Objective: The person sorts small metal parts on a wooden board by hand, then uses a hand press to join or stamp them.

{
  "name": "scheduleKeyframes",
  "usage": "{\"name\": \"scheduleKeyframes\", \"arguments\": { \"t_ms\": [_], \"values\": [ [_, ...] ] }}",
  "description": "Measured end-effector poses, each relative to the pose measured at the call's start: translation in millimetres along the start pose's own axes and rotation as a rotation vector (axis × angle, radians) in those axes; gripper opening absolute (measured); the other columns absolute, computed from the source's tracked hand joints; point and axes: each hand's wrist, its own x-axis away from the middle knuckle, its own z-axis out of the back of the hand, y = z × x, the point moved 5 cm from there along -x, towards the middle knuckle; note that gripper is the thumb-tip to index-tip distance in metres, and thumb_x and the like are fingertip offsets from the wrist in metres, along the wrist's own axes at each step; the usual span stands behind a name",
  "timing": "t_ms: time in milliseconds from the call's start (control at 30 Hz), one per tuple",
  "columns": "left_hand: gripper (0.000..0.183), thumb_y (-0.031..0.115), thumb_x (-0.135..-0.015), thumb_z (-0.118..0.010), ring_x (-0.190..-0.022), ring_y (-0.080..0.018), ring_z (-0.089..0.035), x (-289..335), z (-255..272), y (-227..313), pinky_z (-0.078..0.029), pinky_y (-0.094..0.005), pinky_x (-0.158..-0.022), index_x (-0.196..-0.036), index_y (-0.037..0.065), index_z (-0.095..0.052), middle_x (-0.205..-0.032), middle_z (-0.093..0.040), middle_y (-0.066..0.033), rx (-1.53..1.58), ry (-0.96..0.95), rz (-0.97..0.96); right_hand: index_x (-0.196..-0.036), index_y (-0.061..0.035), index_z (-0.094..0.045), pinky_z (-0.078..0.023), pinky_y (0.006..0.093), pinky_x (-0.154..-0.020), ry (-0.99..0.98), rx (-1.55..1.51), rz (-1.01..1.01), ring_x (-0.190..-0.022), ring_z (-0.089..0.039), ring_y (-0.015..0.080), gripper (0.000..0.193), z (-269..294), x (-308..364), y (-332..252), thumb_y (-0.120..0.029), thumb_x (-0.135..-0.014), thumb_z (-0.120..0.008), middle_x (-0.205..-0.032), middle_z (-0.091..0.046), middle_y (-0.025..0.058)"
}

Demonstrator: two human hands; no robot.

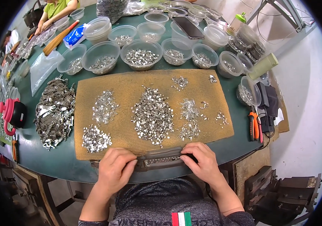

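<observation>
A narrow dark holder [163, 159], filled with a row of small metal pieces, lies crosswise at the near edge of the round green table [55, 162], at 6 o'clock from the mat. Your left hand [115, 169] grips its left end, fingers curled closed over the top, knuckles up, wrist straight and the forearm rising from the lower edge. Your right hand [202, 161] closes on the right end in the same way, fingers bent inward toward 9 o'clock, the thumb hidden beneath.

Just beyond the holder, at 12 o'clock, lies a tan mat [127, 90]. It carries a large heap of metal clips [152, 115] at its centre, with smaller heaps at 9 and 3 o'clock from it. Off the mat at 9 o'clock sits a pile of stamped metal strips [55, 111]. Clear plastic bowls [141, 54], several holding clips, curve along the far side at 12 o'clock. Orange-handled pliers [254, 126] rest at 3 o'clock near the table edge. Another person in a green shirt [57, 7] works at 11 o'clock.
</observation>
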Motion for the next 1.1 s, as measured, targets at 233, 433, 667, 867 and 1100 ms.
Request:
{"name": "scheduleKeyframes", "arguments": {
  "t_ms": [233, 433, 667, 867, 1100],
  "values": [
    [0.022, -0.008, -0.077, -0.077, -0.087, -0.0309, -0.066, 15.0, 27.0, -11.8, -0.054, -0.0408, -0.076, -0.094, 0.003, -0.067, -0.091, -0.068, -0.0106, -0.185, 0.144, -0.012, -0.098, -0.0062, -0.072, -0.053, 0.0399, -0.083, -0.006, 0.012, 0.015, -0.094, -0.068, 0.0287, 0.018, 1.3, -3.0, -3.0, -0.017, -0.087, -0.080, -0.102, -0.071, 0.0073],
    [0.024, -0.009, -0.077, -0.075, -0.087, -0.0324, -0.065, 28.3, 44.6, -18.7, -0.053, -0.0419, -0.077, -0.096, 0.002, -0.066, -0.090, -0.067, -0.0109, -0.292, 0.175, -0.014, -0.096, -0.0070, -0.072, -0.053, 0.0398, -0.081, 0.002, 0.066, 0.028, -0.092, -0.067, 0.0286, 0.016, -0.4, -5.1, -9.6, -0.016, -0.085, -0.081, -0.100, -0.070, 0.0064],
    [0.023, -0.008, -0.078, -0.075, -0.087, -0.0329, -0.063, 35.6, 51.3, -27.0, -0.052, -0.0427, -0.078, -0.097, 0.002, -0.065, -0.091, -0.066, -0.0112, -0.342, 0.179, 0.016, -0.096, -0.0084, -0.074, -0.053, 0.0398, -0.081, -0.025, 0.115, 0.041, -0.094, -0.067, 0.0267, 0.013, -2.9, -2.2, -12.7, -0.015, -0.087, -0.079, -0.102, -0.068, 0.0043],
    [0.021, -0.007, -0.077, -0.076, -0.087, -0.0323, -0.063, 34.9, 44.2, -27.0, -0.052, -0.0422, -0.077, -0.094, 0.002, -0.067, -0.090, -0.066, -0.0106, -0.332, 0.147, 0.010, -0.100, -0.0093, -0.073, -0.052, 0.0401, -0.080, -0.041, 0.057, 0.069, -0.090, -0.067, 0.0262, 0.013, 1.1, -4.6, -6.6, -0.016, -0.089, -0.077, -0.101, -0.068, 0.0043],
    [0.022, -0.007, -0.077, -0.076, -0.086, -0.0315, -0.063, 35.5, 42.7, -28.8, -0.051, -0.0415, -0.075, -0.095, 0.003, -0.067, -0.090, -0.066, -0.0103, -0.340, 0.153, 0.013, -0.099, -0.0079, -0.072, -0.055, 0.0392, -0.076, -0.057, 0.109, 0.174, -0.089, -0.068, 0.0277, 0.013, 2.3, -9.0, -15.2, -0.011, -0.088, -0.077, -0.101, -0.069, 0.0054]
  ]
}}
